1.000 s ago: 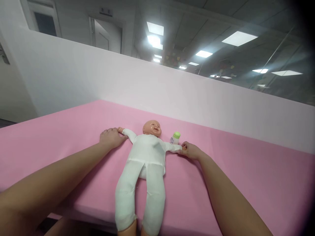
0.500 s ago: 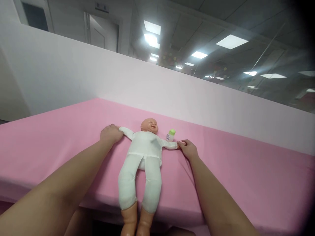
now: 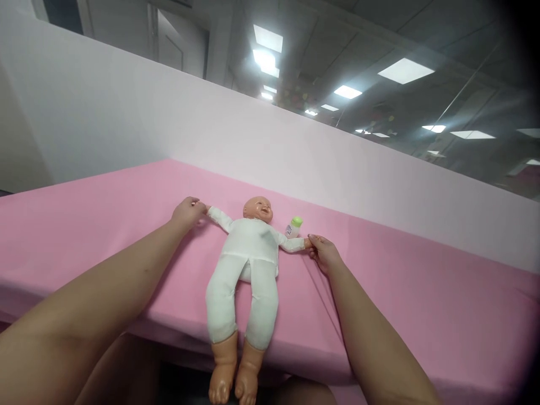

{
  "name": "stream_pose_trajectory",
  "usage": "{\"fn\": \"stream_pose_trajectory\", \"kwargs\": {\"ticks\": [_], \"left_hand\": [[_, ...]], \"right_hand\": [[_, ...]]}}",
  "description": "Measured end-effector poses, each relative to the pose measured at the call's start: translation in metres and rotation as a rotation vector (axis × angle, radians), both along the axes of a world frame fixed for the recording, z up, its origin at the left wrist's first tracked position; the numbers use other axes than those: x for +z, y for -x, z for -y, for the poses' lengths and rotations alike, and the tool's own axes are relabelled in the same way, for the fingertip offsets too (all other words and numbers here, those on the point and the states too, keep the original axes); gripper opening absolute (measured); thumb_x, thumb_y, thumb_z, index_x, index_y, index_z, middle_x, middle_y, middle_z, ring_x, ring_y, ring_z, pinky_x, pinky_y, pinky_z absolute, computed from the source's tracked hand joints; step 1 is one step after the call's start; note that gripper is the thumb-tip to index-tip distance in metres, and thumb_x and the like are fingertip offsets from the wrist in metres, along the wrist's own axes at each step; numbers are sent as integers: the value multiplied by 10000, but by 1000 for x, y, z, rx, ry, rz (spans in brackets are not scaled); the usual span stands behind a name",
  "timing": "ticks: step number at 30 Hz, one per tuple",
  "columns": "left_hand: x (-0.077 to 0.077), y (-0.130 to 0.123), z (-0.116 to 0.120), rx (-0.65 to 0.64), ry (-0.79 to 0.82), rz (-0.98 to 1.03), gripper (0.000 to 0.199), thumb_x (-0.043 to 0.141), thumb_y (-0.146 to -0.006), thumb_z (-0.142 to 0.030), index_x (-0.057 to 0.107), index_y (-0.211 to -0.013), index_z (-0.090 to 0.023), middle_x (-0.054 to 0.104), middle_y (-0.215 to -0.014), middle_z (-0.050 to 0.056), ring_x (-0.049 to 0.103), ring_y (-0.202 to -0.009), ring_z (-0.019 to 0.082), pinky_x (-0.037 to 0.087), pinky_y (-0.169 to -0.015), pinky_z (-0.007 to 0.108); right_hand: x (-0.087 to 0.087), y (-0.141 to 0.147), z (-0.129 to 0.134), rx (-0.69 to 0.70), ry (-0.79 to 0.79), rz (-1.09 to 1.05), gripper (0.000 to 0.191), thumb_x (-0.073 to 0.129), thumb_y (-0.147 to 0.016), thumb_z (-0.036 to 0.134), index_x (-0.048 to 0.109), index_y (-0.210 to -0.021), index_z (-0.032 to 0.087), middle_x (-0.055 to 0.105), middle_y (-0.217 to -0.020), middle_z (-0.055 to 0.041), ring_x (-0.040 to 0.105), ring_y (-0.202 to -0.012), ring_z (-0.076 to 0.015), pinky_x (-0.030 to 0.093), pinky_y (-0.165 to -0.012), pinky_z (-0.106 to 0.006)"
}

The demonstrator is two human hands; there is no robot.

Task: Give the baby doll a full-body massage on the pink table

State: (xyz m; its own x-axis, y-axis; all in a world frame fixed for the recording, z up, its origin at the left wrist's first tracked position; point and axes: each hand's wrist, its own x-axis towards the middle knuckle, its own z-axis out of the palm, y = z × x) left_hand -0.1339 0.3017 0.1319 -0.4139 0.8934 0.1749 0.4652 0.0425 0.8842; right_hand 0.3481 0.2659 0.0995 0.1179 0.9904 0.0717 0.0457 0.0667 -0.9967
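Since a second ago the doll (image 3: 248, 253) has slid toward the near edge of the pink table (image 3: 422, 315), so that its bare feet now hang clear over that edge, where before only the white legs reached it. At the doll's outstretched arm on the left, the left hand (image 3: 185, 212) is curled with its fingers closed about the doll's tiny hand, the thumb side lying on the pink surface. At the other outstretched arm the right hand (image 3: 323, 253) pinches the end of the white sleeve between thumb and fingertips, the remaining fingers loosely bent. Between the two hands the doll lies on its back, arms spread wide, head pointing away from the near edge toward the pale partition wall (image 3: 126, 124) that rises behind the table. Just beyond the doll's right-hand sleeve, near its head, a small white bottle with a green cap (image 3: 293, 226) stands on the pink surface, close to the right hand but not touching it.
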Motion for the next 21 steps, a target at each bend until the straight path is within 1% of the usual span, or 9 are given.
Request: {"fn": "stream_pose_trajectory", "kwargs": {"ticks": [3, 5, 8, 10, 13, 16, 19, 21], "left_hand": [[0, 3, -7, 20, 35, 154, 338, 657, -733, -359, 693, -1040, -224, 703, -817, 66, 608, -610, 210, 437, -530, 316], [0, 3, -11, -21, 21, 258, 283, 680, -692, -293, 702, -961, -209, 654, -723, 47, 548, -548, 178, 397, -489, 295], [1, 2, -15, -113, 2, 430, 266, 693, -658, -207, 703, -923, -191, 631, -680, 33, 521, -525, 151, 381, -467, 268], [2, 2, -16, -114, 11, 466, 263, 700, -654, -177, 710, -916, -187, 625, -664, 27, 515, -518, 142, 359, -451, 252], [2, 2, -16, -99, 6, 453, 218, 718, -667, -161, 709, -884, -185, 613, -640, 19, 502, -505, 130, 338, -439, 236], [1, 2, -13, -108, -22, 432, 169, 743, -714, -202, 702, -876, -183, 611, -616, 21, 506, -498, 131, 350, -443, 232], [1, -1, -10, -94, -46, 440, 168, 739, -771, -247, 705, -919, -176, 625, -629, 28, 532, -505, 140, 382, -454, 237], [1, -2, -9, -81, -52, 456, 147, 714, -807, -243, 704, -934, -169, 637, -663, 34, 553, -525, 141, 406, -467, 238]], "right_hand": [[3, -8, 4, 88, 41, -62, 388, 867, -745, 465, 715, -969, 188, 688, -816, -38, 576, -628, -129, 553, -589, -267], [5, -14, 6, 138, 68, -90, 381, 887, -736, 405, 735, -1003, 179, 705, -881, -55, 595, -657, -130, 574, -630, -275], [6, -20, 7, 182, 77, -127, 399, 906, -719, 346, 742, -1038, 170, 696, -900, -52, 595, -669, -119, 558, -627, -254], [5, -22, 7, 192, 75, -135, 414, 920, -698, 324, 736, -1033, 166, 683, -868, -41, 588, -663, -115, 530, -600, -241], [4, -21, 5, 167, 74, -122, 411, 939, -657, 315, 712, -967, 166, 676, -818, -30, 577, -642, -115, 474, -544, -230], [3, -22, 4, 117, 68, -107, 409, 947, -630, 322, 674, -900, 180, 676, -766, -18, 545, -589, -107, 423, -503, -227], [1, -24, 3, 43, 52, -99, 396, 929, -653, 389, 654, -852, 185, 660, -716, -9, 504, -547, -94, 383, -470, -220], [-1, -26, 0, -13, 43, -93, 382, 898, -691, 442, 657, -836, 183, 648, -705, -10, 482, -531, -86, 357, -444, -212]]}}
